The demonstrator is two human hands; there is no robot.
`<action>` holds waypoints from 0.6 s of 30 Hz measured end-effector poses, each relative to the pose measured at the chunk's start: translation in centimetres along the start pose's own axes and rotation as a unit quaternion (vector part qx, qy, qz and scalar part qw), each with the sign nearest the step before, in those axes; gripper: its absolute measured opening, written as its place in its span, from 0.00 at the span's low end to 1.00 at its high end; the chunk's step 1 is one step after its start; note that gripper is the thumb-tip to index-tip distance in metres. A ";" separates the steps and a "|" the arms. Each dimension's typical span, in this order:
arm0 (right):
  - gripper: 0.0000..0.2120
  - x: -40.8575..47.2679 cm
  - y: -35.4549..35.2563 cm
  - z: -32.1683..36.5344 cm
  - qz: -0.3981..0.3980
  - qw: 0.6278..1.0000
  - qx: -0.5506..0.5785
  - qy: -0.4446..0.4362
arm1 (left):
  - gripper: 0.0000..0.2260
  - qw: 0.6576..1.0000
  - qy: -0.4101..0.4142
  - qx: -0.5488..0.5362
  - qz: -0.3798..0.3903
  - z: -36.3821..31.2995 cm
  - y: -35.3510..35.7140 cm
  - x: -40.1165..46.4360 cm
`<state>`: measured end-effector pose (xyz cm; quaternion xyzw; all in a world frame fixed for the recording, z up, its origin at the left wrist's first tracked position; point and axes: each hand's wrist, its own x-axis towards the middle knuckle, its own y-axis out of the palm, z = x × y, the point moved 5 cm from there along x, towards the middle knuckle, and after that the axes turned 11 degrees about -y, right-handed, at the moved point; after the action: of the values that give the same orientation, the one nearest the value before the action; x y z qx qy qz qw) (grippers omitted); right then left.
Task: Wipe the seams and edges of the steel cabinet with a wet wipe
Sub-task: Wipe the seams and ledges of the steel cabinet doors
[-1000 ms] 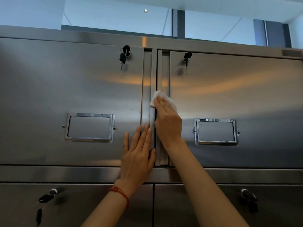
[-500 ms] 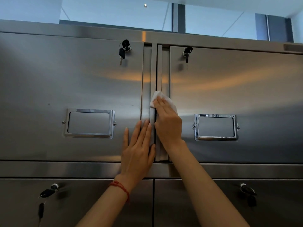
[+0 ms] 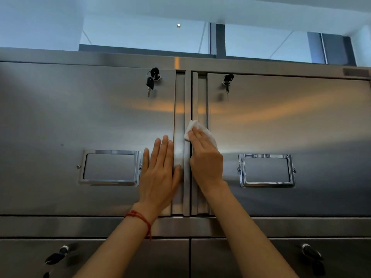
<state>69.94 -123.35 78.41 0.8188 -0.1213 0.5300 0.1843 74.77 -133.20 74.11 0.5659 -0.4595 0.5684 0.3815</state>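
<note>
Two grips work the steel cabinet: the right hand, fingers straight, presses one white wet wipe against the vertical seam between the two upper doors, about halfway up. Flat and fully spread, the left hand rests on the left door's inner edge, holding nothing. Two label frames and two keyed locks show on the upper doors, two more locks on the lower ones. Brushed steel fills the view; a pale ceiling lies above.
</note>
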 end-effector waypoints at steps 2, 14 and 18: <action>0.22 0.1 0.1 -0.1 0.001 1.000 -0.001 -0.006 | 0.25 1.000 0.002 0.008 0.000 0.3 -0.1 0.8; 0.21 1.3 0.2 -0.4 -0.008 1.000 -0.001 0.006 | 0.25 1.000 0.005 0.015 -0.010 0.2 -0.1 2.4; 0.20 2.7 0.2 -0.7 -0.018 1.000 0.001 0.006 | 0.25 1.000 0.008 0.017 -0.017 0.3 -0.1 2.8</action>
<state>70.42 -123.26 81.19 0.8180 -0.1051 0.5314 0.1932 74.73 -133.66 76.88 0.5750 -0.4371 0.5745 0.3850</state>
